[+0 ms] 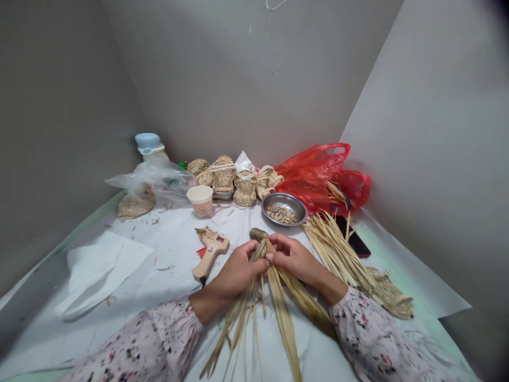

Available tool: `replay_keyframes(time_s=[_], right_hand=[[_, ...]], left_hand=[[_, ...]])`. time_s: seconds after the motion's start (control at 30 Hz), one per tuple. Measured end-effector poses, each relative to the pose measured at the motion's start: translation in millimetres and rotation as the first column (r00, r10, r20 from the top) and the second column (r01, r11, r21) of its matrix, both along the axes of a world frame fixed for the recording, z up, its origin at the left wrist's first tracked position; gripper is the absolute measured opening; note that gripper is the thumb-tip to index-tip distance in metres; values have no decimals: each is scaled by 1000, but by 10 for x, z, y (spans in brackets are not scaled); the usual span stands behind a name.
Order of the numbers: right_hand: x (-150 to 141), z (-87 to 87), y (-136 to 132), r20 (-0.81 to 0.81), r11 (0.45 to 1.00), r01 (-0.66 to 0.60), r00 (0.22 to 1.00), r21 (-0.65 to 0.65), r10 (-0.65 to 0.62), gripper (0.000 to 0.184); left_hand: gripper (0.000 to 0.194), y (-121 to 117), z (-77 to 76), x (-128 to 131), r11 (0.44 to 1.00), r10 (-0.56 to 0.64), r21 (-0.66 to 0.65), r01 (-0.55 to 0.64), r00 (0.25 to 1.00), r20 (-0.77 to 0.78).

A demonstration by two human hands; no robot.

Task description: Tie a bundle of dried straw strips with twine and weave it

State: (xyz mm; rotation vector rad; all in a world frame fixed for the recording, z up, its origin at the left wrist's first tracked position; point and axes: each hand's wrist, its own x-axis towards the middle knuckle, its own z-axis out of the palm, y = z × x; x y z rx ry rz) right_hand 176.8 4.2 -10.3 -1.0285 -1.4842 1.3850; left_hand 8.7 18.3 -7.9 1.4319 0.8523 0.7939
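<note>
**Two-Hand Pinch on a Bundle of Dried Leaf Strips**

A white paper sheet (170, 249) covered the work surface, set in a corner between grey walls. Along its far edge lay a red plastic bag (310, 178), a clear plastic bag (159, 178) and a row of woven straw pieces (222, 178). On the right were a loose pile of dried strips (334, 249) and a braided straw coil (392, 297). Nearer stood a steel bowl (284, 200) of cut scraps and a paper cup (200, 199). A hot-glue gun (210, 253) lay just beyond the left hand, untouched.

The bundle of dried leaf strips (283, 323) sat centrally before the person, gathered around a short brown-green stub (258, 234). The left hand (236, 270) was nearly closed, its fingers around the gathered strips. The right hand (292, 257) was likewise closed, pinching them from the opposite side.

Good practice was evident: pressure sat close beneath the stub, keeping the strips tight while their long ends hung free.
</note>
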Motion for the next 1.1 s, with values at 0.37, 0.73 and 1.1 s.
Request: replay_keyframes(time_s=[0.37,0.73,1.1], right_hand=[[9,-18,5,-17,1000,-6,1000,-19,6,28],[1,-3,3,4,1000,7,1000,-10,-7,27],[8,-19,12,0,1000,-10,1000,4,10,26]], left_hand=[[13,-12,19,4,1000,-2,-16,2,1000,15],[11,-7,9,-3,1000,-23,-7,24,999,33],[12,-5,-8,-3,1000,-29,-4,30,1000,9]])
